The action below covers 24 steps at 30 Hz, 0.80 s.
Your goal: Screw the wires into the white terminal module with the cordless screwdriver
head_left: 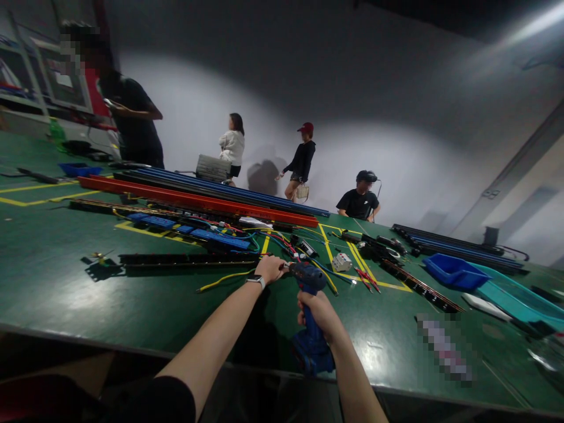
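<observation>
My right hand is wrapped round the grip of a blue cordless drill, whose nose points left toward my left hand. My left hand, with a watch on the wrist, is closed in a pinch at the drill's tip, next to the end of a long black strip lying on the green table. What the fingers pinch is too small to make out. A yellow wire runs just below that hand.
Long red and blue rails lie across the back, with blue modules and tangled wires in front. A blue tray and a teal bin sit at right. Several people stand or sit behind the table.
</observation>
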Available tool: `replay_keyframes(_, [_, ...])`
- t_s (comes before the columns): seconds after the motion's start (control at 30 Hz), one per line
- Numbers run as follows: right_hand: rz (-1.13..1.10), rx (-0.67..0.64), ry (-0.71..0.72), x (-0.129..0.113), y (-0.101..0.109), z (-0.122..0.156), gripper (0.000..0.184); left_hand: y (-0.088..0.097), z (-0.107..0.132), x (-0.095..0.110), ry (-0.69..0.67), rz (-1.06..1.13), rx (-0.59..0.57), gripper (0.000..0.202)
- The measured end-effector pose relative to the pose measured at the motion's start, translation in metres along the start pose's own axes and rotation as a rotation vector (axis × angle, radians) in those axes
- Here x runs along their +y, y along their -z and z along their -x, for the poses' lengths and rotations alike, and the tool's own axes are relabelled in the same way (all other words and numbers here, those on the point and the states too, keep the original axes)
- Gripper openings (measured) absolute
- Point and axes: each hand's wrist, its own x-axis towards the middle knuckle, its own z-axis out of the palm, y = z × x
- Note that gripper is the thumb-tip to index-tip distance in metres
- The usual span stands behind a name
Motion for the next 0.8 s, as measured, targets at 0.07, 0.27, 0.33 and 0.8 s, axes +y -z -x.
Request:
replay_keyframes(0.07, [0.000, 0.003, 0.003, 0.0002, 0.0001, -0.0001, 0.022, -0.0006, -0.0002, -0.0001, 0.005, -0.003, -0.002, 0.043])
replay_keyframes(0.27, [-0.011, -0.005, 0.004, 0.0020, 0.0004, -0.0006, 0.022, -0.0039, -0.0011, -0.0017, 0.002, 0.002, 0.001, 0.045])
replay_keyframes(0.33, [-0.003, -0.004, -0.001, 0.0021, 0.0006, -0.0008, 0.021, -0.0054, -0.0016, -0.0024, -0.001, -0.001, 0.003, 0.045])
replay_keyframes(0.8, [-0.018, 0.009, 0.000, 0.0032, 0.0006, -0.0006, 0.021, -0.0070, -0.0027, -0.0020, 0.000, -0.017, -0.004, 0.044])
